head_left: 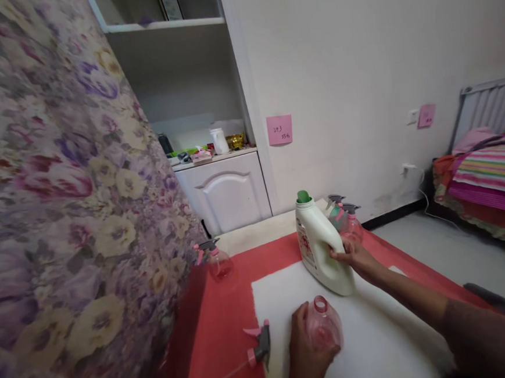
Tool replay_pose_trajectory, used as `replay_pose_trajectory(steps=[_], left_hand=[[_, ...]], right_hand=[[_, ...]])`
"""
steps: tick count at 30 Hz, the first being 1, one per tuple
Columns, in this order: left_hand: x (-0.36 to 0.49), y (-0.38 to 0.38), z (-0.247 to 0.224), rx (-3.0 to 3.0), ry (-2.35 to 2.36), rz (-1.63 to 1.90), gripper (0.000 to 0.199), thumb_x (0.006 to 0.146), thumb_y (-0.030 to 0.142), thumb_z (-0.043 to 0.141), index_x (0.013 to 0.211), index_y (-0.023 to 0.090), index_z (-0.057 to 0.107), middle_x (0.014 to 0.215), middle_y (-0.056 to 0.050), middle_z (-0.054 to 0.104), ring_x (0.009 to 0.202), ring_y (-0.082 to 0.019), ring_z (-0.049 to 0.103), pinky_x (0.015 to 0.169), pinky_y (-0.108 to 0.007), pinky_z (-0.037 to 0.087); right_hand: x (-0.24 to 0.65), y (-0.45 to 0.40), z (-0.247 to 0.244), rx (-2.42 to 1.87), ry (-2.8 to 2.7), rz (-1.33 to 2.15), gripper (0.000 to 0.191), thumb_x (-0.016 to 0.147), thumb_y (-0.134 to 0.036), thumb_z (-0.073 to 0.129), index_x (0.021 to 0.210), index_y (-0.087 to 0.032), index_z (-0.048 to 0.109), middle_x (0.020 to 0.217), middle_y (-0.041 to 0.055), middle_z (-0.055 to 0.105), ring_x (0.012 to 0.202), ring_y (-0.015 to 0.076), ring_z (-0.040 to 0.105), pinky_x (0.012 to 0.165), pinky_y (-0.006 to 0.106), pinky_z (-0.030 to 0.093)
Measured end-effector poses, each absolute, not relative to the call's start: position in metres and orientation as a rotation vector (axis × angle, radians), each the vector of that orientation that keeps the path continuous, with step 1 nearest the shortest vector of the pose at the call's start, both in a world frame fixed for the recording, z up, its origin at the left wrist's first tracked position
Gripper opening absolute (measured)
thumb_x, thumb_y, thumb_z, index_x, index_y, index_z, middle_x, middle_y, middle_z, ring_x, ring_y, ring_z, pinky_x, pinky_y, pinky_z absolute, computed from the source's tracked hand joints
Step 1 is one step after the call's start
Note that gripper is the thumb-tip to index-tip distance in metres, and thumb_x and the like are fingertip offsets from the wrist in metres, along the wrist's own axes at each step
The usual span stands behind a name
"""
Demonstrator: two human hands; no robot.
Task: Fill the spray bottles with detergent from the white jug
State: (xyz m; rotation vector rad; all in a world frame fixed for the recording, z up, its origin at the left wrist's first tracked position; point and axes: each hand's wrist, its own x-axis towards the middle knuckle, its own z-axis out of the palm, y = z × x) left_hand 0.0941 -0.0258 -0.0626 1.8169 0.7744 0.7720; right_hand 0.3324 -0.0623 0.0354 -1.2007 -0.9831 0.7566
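My left hand (311, 353) is wrapped round a clear pink spray bottle (325, 326), whose neck is uncapped and points up. With my right hand (357, 257) I grip the handle of a large pale green detergent jug (320, 247), tilted a little over the white cloth. The jug has no cap on its threaded mouth, and a green spout (302, 196) shows inside it. To the left of the pink bottle lies a grey and pink spray trigger head (260, 344) with its thin clear tube.
A pink spray bottle (220, 264) with its trigger stands on the red tablecloth (241, 265) at left. A green spray bottle (335, 211) and another pink one (352, 222) stand behind the jug. A white cabinet (230, 190), a floral curtain (61, 198) and a bed (491, 170) surround the table.
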Motion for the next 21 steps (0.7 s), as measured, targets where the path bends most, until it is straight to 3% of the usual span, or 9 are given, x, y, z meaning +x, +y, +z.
replay_pose_trajectory(steps=[3, 6, 11, 17, 21], left_hand=[[0.095, -0.026, -0.063, 1.799, 0.753, 0.802, 0.079, 0.055, 0.016, 0.069, 0.13, 0.019, 0.046, 0.133, -0.011, 0.054, 0.127, -0.032, 0.048, 0.108, -0.037, 0.039], [0.096, -0.025, -0.066, 1.783, 0.778, 0.821, 0.081, 0.053, 0.013, 0.069, 0.131, 0.018, 0.045, 0.134, -0.011, 0.054, 0.126, -0.031, 0.049, 0.107, -0.037, 0.039], [0.094, -0.022, -0.072, 1.755, 0.76, 0.838, 0.085, 0.054, 0.013, 0.071, 0.134, 0.019, 0.043, 0.14, -0.012, 0.05, 0.131, -0.032, 0.044, 0.111, -0.038, 0.035], [0.088, -0.024, -0.065, 1.751, 0.733, 0.842, 0.08, 0.057, 0.016, 0.073, 0.133, 0.022, 0.048, 0.138, -0.01, 0.053, 0.131, -0.032, 0.045, 0.112, -0.038, 0.034], [0.086, -0.026, -0.053, 1.754, 0.723, 0.846, 0.075, 0.061, 0.023, 0.075, 0.132, 0.021, 0.049, 0.138, -0.011, 0.054, 0.131, -0.032, 0.046, 0.111, -0.04, 0.035]], right_hand=[[0.339, -0.089, 0.053, -1.207, -1.013, 0.815, 0.039, 0.066, -0.042, 0.076, 0.092, -0.018, 0.06, 0.085, 0.0017, 0.065, 0.079, 0.0206, 0.059, 0.069, 0.031, 0.047], [0.347, -0.117, 0.068, -1.218, -1.018, 0.875, 0.038, 0.066, -0.04, 0.077, 0.091, -0.018, 0.06, 0.081, 0.0005, 0.064, 0.072, 0.0188, 0.059, 0.065, 0.03, 0.048], [0.357, -0.158, 0.079, -1.267, -1.025, 0.936, 0.03, 0.067, -0.037, 0.076, 0.08, -0.018, 0.057, 0.059, -0.0047, 0.054, 0.052, 0.0115, 0.048, 0.05, 0.024, 0.038], [0.368, -0.192, 0.075, -1.427, -1.048, 0.942, 0.032, 0.07, -0.044, 0.073, 0.076, -0.018, 0.056, 0.048, -0.0068, 0.048, 0.044, 0.0094, 0.041, 0.045, 0.023, 0.031], [0.369, -0.204, 0.079, -1.523, -1.145, 0.96, 0.036, 0.07, -0.049, 0.072, 0.082, -0.016, 0.061, 0.051, -0.0058, 0.05, 0.044, 0.0084, 0.039, 0.044, 0.022, 0.029]])
